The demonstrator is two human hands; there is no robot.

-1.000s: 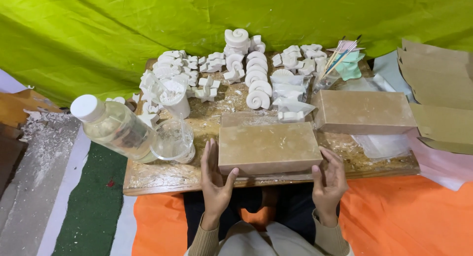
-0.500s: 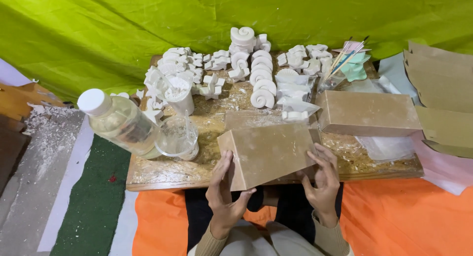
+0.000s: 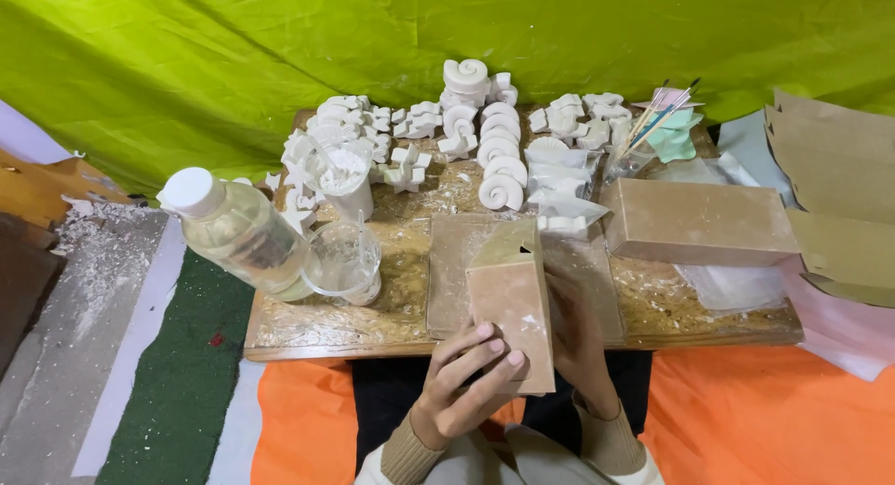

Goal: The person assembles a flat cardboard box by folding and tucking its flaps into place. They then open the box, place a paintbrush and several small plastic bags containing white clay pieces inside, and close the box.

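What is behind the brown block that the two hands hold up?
Behind the brown block, a flat brown slab lies on the wooden board. The block covers most of the right hand and part of the slab; the left hand grips its front.

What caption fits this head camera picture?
Both hands, left hand and right hand, hold a tan block on end above a wooden board.

Wooden board (image 3: pixel 326 331) under plaster casts (image 3: pixel 499 159), bottle (image 3: pixel 244 231).
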